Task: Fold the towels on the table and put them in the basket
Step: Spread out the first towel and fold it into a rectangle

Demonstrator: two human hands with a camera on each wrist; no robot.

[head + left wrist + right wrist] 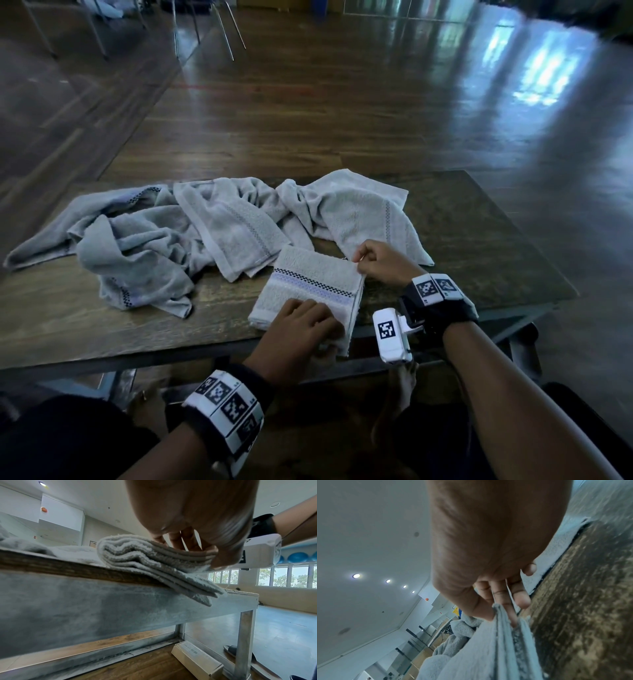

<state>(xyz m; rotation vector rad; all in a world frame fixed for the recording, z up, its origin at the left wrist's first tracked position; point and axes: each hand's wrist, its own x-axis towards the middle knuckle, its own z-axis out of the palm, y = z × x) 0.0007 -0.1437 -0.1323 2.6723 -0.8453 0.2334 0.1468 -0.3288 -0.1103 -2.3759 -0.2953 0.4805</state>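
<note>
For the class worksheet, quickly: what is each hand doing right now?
Left hand: grips the near corner of the folded towel.
Right hand: pinches the folded towel's far right corner.

The folded towel (310, 279) in front of me is pale grey-white, crossed by a lilac band edged with a black-and-white checked stripe. At ten o'clock from it, the crumpled towels (137, 240) are a bluish grey, one with a dark checked trim along its hem. At one o'clock lies another pale grey towel (359, 212) with a thin dotted stripe. The bench (479, 240) is dark brown wood grain over a grey metal frame (85, 608). My wristbands (227, 407) are black, carrying white tags printed with black square patterns.
</note>
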